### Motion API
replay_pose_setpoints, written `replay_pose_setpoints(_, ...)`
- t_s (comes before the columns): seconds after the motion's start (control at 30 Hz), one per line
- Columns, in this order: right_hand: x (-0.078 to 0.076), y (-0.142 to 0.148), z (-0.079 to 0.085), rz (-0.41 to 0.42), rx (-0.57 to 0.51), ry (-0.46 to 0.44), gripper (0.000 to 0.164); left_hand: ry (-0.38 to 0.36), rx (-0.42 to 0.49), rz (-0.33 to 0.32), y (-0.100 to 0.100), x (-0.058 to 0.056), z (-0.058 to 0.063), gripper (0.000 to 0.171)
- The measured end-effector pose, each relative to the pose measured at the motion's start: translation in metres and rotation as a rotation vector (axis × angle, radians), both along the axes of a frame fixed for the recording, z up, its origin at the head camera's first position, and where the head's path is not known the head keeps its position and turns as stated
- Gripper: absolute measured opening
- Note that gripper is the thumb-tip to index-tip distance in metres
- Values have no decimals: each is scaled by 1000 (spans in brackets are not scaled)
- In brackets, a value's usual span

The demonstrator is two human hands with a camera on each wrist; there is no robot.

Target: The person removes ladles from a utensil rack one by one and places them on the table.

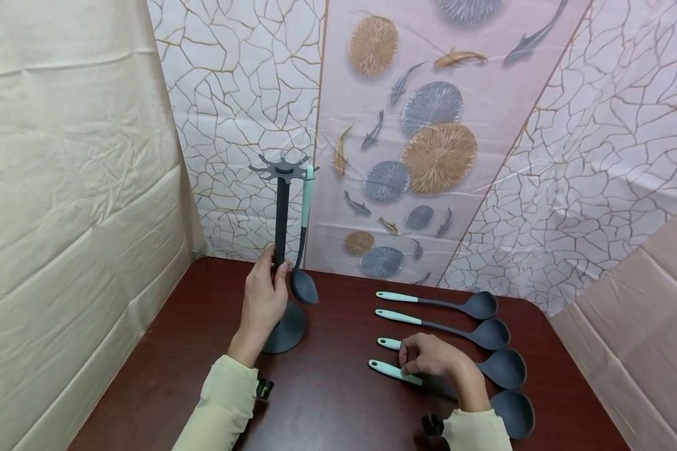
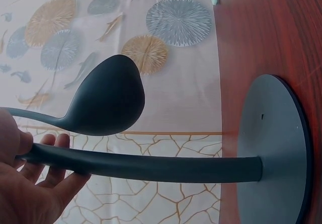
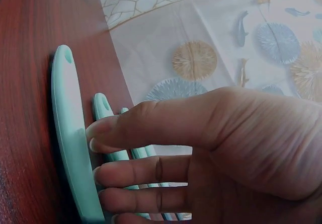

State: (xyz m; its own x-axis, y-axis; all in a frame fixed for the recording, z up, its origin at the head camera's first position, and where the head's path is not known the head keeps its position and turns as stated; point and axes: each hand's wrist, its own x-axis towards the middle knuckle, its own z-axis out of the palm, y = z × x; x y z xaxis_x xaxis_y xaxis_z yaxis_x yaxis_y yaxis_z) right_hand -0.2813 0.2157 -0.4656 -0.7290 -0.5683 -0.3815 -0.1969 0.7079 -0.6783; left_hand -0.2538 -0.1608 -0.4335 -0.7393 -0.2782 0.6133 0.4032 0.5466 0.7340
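My left hand grips the post of a dark utensil stand, thumb and fingers around it. From the stand's slotted top hangs a ladle with a mint handle, its dark bowl beside the post. In the left wrist view the post runs to the round base on the table. My right hand is over the handle of the nearest lying ladle. In the right wrist view its fingertips are right at the edge of that mint handle, and the fingers are fairly straight.
Further ladles lie in a row on the dark red table: one partly under my right hand, another behind it and one farthest back. Patterned cloth hangs behind the table; plain cloth hangs at the left.
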Motion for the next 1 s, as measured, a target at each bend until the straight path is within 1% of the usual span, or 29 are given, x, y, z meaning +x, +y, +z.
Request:
replay_pose_setpoints(0.13,0,-1,1,38,-8,51,6,-9,5,2,-1,1,-2,34)
replay_pose_setpoints(0.23,0,-3,3,48,-17,94,8,-12,12,1,-1,1,-2,35)
replay_pose_setpoints(0.47,-3,-9,8,32,-19,209,22,-6,21,-22,1,0,2,35)
replay_pose_setpoints(0.6,-4,-14,12,25,-45,258,28,-9,17,-29,1,-1,3,34)
replay_pose_setpoints(0.8,-5,-22,19,7,-104,331,30,-19,16,-31,0,0,3,33)
replay_pose_setpoints(1.0,-8,-31,23,-8,-116,430,32,-17,17,-20,-3,0,2,35)
